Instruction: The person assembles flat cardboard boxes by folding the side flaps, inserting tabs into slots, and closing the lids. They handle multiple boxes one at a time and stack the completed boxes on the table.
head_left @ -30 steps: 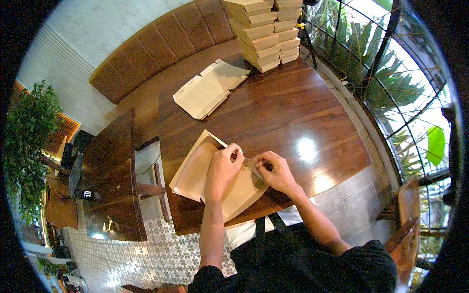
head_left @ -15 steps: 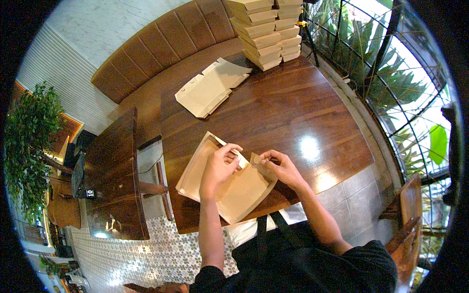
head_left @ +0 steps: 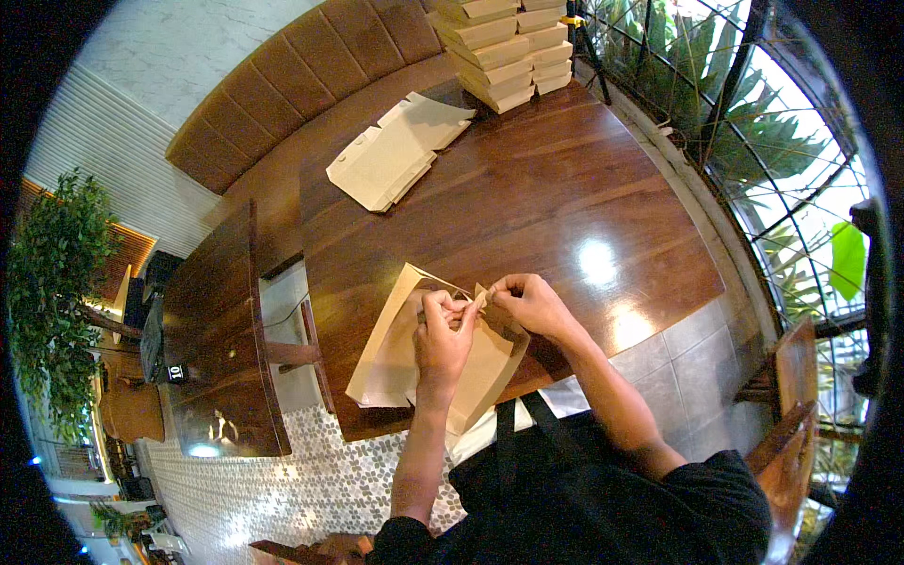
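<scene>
A brown cardboard box, partly folded, lies at the near edge of the wooden table in front of me. Its left side panel stands raised, and its middle is hidden under my left hand and forearm. My left hand reaches across the box, its fingers pinching the cardboard near the far corner. Close beside it, my right hand pinches a small flap at that same corner. Both sets of fingertips nearly meet there.
Flat unfolded cardboard blanks lie farther back on the wooden table. Tall stacks of folded boxes stand at its far end. A second table is at the left, a wooden chair at the right.
My left hand has moved right toward my right hand, and their fingertips now come together at the corner. The box's left panel stands up more.
</scene>
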{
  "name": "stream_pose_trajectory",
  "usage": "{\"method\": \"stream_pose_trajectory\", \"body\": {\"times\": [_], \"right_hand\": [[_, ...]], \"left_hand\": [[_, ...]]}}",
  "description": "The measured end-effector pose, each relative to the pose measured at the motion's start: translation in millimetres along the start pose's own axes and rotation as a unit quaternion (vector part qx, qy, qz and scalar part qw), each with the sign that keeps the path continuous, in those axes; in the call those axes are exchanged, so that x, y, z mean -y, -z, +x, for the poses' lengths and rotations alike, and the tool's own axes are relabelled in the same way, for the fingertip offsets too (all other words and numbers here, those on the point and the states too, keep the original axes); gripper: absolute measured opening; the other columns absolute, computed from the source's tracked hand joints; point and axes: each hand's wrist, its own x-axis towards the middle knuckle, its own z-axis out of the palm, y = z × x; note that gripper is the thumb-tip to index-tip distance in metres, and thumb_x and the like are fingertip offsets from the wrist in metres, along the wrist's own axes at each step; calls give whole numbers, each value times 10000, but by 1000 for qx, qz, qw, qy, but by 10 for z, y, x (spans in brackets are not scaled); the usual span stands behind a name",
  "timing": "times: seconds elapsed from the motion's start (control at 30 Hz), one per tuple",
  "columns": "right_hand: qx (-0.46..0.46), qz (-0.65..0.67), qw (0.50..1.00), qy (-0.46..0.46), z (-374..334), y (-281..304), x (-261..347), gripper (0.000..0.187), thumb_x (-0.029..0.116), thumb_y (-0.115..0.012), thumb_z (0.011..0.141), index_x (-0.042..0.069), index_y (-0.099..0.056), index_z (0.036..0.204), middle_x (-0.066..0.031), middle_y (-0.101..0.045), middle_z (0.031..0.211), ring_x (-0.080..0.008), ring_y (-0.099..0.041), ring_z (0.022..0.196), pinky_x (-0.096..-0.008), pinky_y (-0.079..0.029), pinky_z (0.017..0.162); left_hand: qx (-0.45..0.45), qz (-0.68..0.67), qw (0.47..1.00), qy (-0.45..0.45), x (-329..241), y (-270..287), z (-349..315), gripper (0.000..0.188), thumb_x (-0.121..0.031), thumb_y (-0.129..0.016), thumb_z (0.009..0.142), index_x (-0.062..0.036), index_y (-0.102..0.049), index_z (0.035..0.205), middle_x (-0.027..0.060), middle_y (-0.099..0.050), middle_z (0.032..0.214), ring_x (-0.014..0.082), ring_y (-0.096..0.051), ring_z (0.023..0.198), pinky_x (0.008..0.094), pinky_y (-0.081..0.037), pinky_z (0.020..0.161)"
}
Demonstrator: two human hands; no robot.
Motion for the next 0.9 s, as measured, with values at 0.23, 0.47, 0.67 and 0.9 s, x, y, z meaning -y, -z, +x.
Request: {"method": "stream_pose_trajectory", "body": {"times": [0.23, 0.47, 0.67, 0.9], "right_hand": [[14, 92, 995, -43, 0, -104, -160, 269, 264, -723, 946, 8, -794, 986, -52, -711, 742, -100, -622, 633, -300, -510, 584], [-9, 128, 991, -31, -32, -214, -193, 263, 239, -736, 953, -15, -792, 993, -20, -705, 762, -87, -599, 620, -281, -485, 552], [-1, 186, 980, -66, -54, -232, -147, 248, 232, -740, 967, -7, -795, 1006, -25, -728, 810, -84, -619, 695, -266, -503, 624], [6, 192, 979, -70, -62, -225, -135, 254, 234, -737, 973, -7, -792, 1030, -35, -746, 843, -92, -639, 734, -270, -522, 668]], "left_hand": [[49, -174, 968, 172, 31, 32, -37, 282, -12, -743, 962, 5, -516, 1129, 146, -723, 966, 177, -749, 862, 283, -616, 730], [76, -175, 969, 157, 32, 134, -24, 255, 39, -698, 977, 98, -642, 1219, 146, -740, 984, 168, -745, 879, 274, -628, 768], [73, -180, 968, 157, 30, 125, -45, 238, 25, -706, 978, 95, -665, 1202, 141, -746, 996, 162, -746, 875, 272, -634, 767], [64, -162, 975, 139, 14, 96, -53, 240, 9, -719, 976, 90, -666, 1196, 139, -750, 1000, 161, -747, 878, 271, -637, 764]]}}
